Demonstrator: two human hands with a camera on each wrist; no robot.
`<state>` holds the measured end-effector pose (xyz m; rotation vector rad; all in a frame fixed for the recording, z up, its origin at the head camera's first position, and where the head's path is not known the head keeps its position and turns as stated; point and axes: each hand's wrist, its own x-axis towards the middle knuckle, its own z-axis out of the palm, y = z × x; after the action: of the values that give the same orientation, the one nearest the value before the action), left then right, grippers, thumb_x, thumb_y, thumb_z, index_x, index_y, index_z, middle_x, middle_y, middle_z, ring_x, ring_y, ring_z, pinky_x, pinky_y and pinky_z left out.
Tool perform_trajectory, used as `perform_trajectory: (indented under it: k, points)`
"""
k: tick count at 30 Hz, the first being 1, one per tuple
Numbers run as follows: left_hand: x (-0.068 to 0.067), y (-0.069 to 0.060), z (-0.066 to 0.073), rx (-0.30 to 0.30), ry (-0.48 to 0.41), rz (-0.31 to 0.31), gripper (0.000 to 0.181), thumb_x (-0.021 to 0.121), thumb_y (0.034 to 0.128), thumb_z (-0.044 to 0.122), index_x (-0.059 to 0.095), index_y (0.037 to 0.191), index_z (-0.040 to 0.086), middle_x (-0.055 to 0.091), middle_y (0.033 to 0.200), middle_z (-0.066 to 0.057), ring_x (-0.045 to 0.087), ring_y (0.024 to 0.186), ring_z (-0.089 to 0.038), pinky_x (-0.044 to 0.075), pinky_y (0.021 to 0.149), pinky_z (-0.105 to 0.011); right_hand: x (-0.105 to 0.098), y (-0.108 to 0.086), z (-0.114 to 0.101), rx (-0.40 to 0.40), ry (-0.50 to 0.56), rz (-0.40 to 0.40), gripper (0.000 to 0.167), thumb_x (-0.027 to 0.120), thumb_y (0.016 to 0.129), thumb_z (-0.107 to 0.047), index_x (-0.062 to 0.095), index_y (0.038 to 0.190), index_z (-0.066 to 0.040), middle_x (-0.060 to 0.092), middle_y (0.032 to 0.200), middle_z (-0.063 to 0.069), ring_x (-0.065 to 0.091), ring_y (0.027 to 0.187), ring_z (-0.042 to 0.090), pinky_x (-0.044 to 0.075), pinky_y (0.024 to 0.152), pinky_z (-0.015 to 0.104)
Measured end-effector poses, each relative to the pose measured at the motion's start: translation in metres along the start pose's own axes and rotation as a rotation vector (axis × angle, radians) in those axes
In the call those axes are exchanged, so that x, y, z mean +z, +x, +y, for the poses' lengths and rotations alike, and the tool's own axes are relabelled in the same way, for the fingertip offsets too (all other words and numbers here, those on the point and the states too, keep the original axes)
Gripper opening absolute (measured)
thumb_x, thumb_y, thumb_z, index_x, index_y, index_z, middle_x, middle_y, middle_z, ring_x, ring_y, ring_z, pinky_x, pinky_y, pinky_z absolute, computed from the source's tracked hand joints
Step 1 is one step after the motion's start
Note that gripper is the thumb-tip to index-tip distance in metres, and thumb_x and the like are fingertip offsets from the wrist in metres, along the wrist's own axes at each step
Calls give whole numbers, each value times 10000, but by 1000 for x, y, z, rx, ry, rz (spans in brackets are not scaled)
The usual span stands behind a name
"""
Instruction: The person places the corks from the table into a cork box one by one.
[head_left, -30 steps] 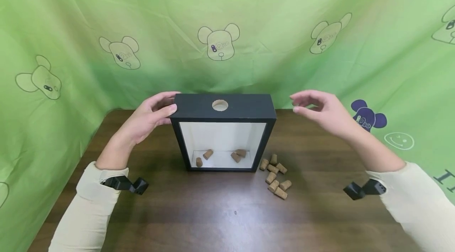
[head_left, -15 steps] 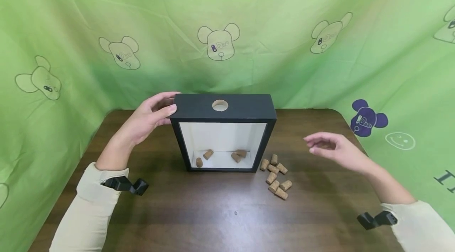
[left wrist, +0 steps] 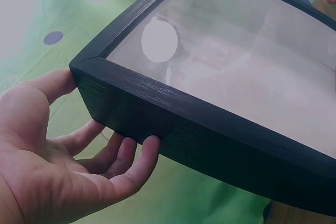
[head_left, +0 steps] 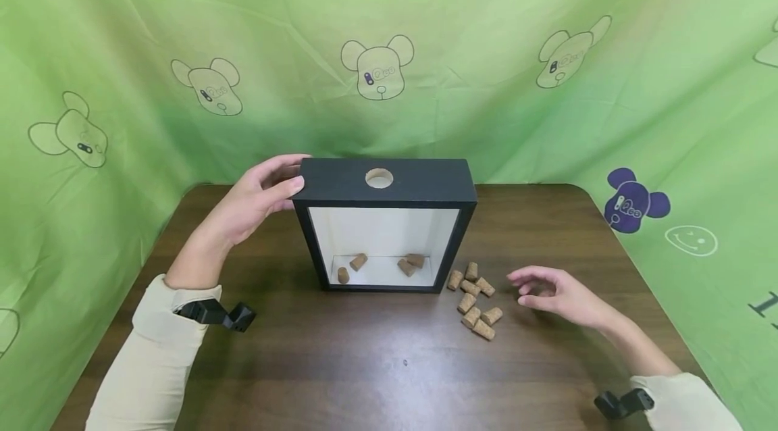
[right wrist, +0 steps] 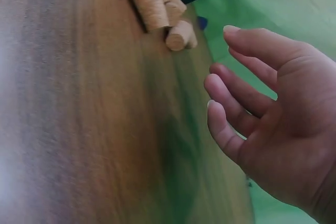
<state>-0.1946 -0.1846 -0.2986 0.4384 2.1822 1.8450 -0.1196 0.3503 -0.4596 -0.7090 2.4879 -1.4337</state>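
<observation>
A black-framed box (head_left: 389, 181) with a clear front and a round hole in its top stands upright on the table; several corks (head_left: 358, 261) lie inside on its floor. My left hand (head_left: 249, 205) grips the box's upper left corner, thumb at the front edge; in the left wrist view its fingertips (left wrist: 151, 142) touch the frame's side (left wrist: 131, 114). Several loose corks (head_left: 471, 287) lie on the table right of the box. My right hand (head_left: 562, 294), fingers relaxed and holding nothing, hovers right of them; in the right wrist view the hand (right wrist: 283, 114) is apart from the corks (right wrist: 149, 6).
The brown wooden table (head_left: 340, 363) has a green printed cloth (head_left: 486, 113) hanging behind it and at both sides. Black wrist cameras (head_left: 240, 317) sit on both sleeves (head_left: 146, 350).
My right hand has come down from beside the box's top to near table height, then leftward toward the loose corks. The left hand keeps its grip, and the box stays in place.
</observation>
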Motion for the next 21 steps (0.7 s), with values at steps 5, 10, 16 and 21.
perform_trajectory:
  k: [5, 10, 16, 21]
  points:
    - [0, 0, 0, -8, -4, 1, 557, 580, 1029, 173, 402, 1547, 70, 397, 1501, -141, 466, 1251, -249, 523, 931, -270, 11, 1, 4, -55, -40, -31, 369, 746, 875, 27, 638, 1224, 75, 691, 1146, 134, 662, 917, 165, 559, 612, 267]
    - [0, 1, 0, -2, -11, 4, 551, 576, 1029, 163, 405, 1543, 62, 401, 1486, -141, 472, 1232, -246, 529, 925, -273, 20, 3, 6, -60, -65, -65, 356, 755, 882, -5, 658, 1224, 12, 680, 1124, 158, 642, 902, 161, 535, 586, 267]
    - [1, 1, -1, 3, -17, 7, 544, 564, 1032, 146, 402, 1543, 54, 403, 1487, -144, 471, 1233, -242, 531, 921, -272, 29, 7, 5, -59, -94, -68, 353, 775, 871, -27, 669, 1208, -13, 686, 1049, 130, 614, 859, 108, 501, 575, 259]
    - [1, 1, 0, -2, -13, 8, 549, 565, 1033, 155, 397, 1547, 57, 392, 1497, -143, 463, 1246, -244, 529, 924, -266, 36, 7, 5, -80, -127, -45, 319, 782, 866, -27, 695, 1172, -52, 692, 982, 61, 598, 818, 111, 480, 601, 246]
